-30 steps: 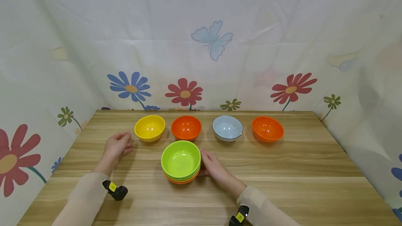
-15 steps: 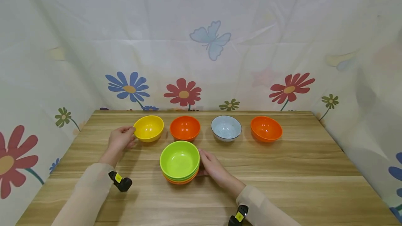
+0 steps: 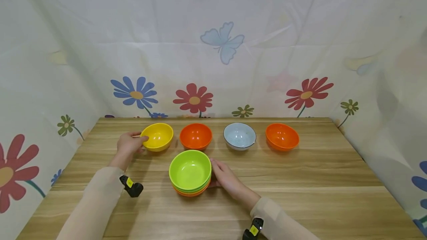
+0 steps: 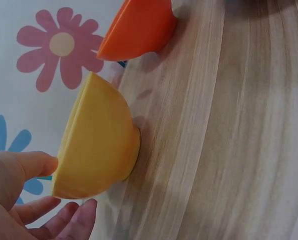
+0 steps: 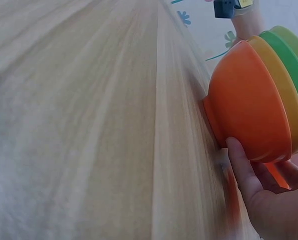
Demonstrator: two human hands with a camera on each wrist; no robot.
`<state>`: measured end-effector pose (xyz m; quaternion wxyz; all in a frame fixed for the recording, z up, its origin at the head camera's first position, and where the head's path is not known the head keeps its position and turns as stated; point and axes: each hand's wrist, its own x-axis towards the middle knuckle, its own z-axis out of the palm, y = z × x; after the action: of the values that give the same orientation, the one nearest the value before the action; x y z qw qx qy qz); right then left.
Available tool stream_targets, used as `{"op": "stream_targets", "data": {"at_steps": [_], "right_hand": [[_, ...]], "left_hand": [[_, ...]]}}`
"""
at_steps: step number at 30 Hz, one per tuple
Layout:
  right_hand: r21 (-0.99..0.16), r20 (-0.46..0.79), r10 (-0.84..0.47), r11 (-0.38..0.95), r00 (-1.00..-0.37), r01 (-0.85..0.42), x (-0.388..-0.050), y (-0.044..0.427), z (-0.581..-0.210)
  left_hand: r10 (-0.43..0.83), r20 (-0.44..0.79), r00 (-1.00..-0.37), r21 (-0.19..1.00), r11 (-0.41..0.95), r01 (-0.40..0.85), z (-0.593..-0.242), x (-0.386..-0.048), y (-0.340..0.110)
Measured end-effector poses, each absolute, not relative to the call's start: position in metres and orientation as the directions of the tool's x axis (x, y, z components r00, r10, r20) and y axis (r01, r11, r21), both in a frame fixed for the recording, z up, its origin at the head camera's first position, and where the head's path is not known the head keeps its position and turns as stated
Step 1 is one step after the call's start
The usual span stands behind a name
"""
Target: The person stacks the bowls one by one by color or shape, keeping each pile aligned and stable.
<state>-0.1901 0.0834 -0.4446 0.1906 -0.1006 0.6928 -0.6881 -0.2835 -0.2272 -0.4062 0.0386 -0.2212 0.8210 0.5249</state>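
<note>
1. The bowl stack stands on the wooden tabletop, its mouth pointing up and its central axis roughly vertical. Being round, it has no long axis lying across the table.
2. Four nested layers can be told in it: two green at the top, one yellow-orange, and one orange at the bottom.
3. The right hand grips the right side of the bowl stack, its digits spread around the outer wall; the right wrist view shows one fingertip low on the orange layer, near the foot.
4. The yellow bowl, just one, sits beyond the bowl stack and to its left, also mouth up, its foot on the tabletop.
5. The left hand, left of and beyond the bowl stack, pinches the yellow bowl's left rim, with one digit over the edge and the others along the outside.
6. Three more upright bowls complete a row of four: an orange bowl directly beyond the bowl stack, a dark-rimmed pale blue bowl beyond and right of it, and a second orange bowl farthest right.
7. Two black wrist devices, one per sleeve, flank the bowl stack on its near side.
</note>
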Motion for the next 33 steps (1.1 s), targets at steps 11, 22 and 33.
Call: {"op": "stream_targets", "data": {"at_steps": [11, 22, 33], "right_hand": [[-0.992, -0.125, -0.396, 0.032, -0.910, 0.122, -0.190, 0.083, -0.444], [-0.991, -0.131, -0.387, 0.036, -0.913, 0.127, -0.188, 0.083, -0.443], [-0.992, -0.128, -0.399, 0.036, -0.908, 0.124, -0.188, 0.084, -0.442]], "left_hand": [[-0.343, -0.306, -0.888, 0.787, 0.433, -0.439, -0.394, -0.281, -0.216], [-0.345, -0.268, -0.900, 0.751, 0.511, -0.419, -0.391, -0.279, -0.216], [-0.336, -0.249, -0.908, 0.720, 0.563, -0.406, -0.386, -0.279, -0.215]]}}
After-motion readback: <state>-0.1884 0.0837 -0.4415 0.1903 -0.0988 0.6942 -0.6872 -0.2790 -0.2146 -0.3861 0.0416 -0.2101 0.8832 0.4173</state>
